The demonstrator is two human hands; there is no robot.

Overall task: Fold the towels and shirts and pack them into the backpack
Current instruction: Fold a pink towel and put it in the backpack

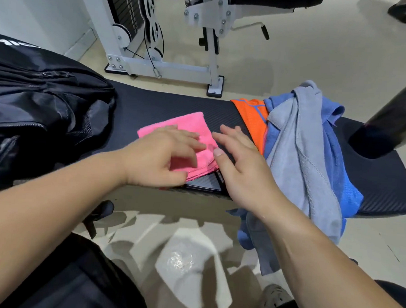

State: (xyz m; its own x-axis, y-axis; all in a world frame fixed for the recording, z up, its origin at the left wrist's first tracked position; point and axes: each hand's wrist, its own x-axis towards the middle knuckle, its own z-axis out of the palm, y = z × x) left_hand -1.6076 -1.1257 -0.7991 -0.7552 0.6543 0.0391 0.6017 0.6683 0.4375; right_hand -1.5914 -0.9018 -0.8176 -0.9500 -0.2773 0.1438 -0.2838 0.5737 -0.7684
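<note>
Pink towel (187, 127) folded near bench (153, 100) edge, left hand (160, 156) and right hand (238, 167) flat, grips released

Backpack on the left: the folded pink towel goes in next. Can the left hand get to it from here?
Probably yes. The backpack lies just left of the pink towel on the same bench, with nothing between it and the left hand resting on that towel.

L hand (160, 156) over folded pink towel (180, 125), R hand (238, 164) just beside, backpack (48, 105) at left.
</note>
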